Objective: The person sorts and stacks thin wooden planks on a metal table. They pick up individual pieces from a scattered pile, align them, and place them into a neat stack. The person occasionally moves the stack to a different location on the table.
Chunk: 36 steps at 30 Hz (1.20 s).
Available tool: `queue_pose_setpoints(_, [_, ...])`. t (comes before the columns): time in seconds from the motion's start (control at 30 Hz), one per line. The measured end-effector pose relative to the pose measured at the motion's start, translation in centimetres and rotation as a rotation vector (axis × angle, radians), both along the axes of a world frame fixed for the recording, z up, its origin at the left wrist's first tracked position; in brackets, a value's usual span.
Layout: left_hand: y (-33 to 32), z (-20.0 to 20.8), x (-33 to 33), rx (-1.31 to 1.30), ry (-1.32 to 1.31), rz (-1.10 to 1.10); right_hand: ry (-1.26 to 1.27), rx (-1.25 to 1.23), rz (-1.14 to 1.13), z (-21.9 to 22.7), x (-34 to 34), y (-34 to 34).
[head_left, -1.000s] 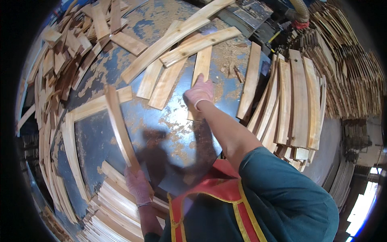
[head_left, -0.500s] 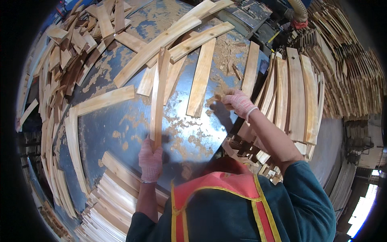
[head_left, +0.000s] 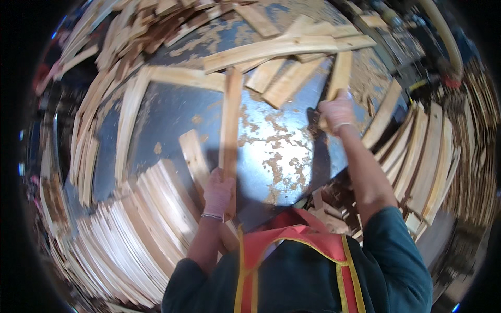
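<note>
My left hand, in a pale pink glove, is closed round the lower part of a long, narrow wooden board. The board points away from me over the metal tabletop. Farther right, my gloved right hand grips the near end of another wooden board, whose far end meets a loose pile. Motion blurs the right fingers somewhat. Several boards lie crossed in that pile, with a long curved board on top.
A row of stacked pale boards stands at the near left. Offcuts heap up at the far left. More boards stand to the right, beside tall stacks. Sawdust patches cover parts of the tabletop. A hose hangs at the far right.
The view has swung left, showing more of the near-left stack. My right hand, earlier short of the board on the tabletop, now grips its near end. My left hand keeps its board.
</note>
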<state>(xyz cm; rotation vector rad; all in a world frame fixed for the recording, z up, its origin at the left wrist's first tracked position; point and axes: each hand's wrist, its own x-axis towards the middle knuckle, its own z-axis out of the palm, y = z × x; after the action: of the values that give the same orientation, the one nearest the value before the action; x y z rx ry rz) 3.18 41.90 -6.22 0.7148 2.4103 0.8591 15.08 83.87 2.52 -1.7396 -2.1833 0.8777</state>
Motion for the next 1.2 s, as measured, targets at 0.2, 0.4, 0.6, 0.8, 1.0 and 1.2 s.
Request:
queue_pose_setpoints(0.2, [-0.5, 6.8, -1.9, 0.120, -0.162, 0.679, 1.036, -0.720, -0.019, 5.7, 8.1, 6.6])
queue_pose_setpoints(0.4, [0.5, 7.5, 0.5, -0.172, -0.221, 0.603, 0.746, -0.763, -0.249, 7.6, 16.8, -13.5])
queue_pose_setpoints(0.6, [0.1, 10.5, 4.7, -0.029, -0.090, 0.294, 0.793, -0.449, 0.227, 10.0, 21.4, -15.9])
queue_pose_setpoints(0.8, [-1.9, 9.2, 2.7, 0.014, 0.074, 0.138, 0.004, 0.182, 0.641, 12.8, 17.6, -9.5])
queue_pose_setpoints(1.0, [-2.0, 12.5, -3.6, -0.199, 0.006, -0.061, 0.134, 0.514, 0.862, 6.2, 15.6, -2.6])
queue_pose_setpoints(1.2, [-4.6, 8.7, -5.8, -0.088, 0.048, -0.211, -0.200, 0.603, 1.359, 13.7, 6.6, -5.2])
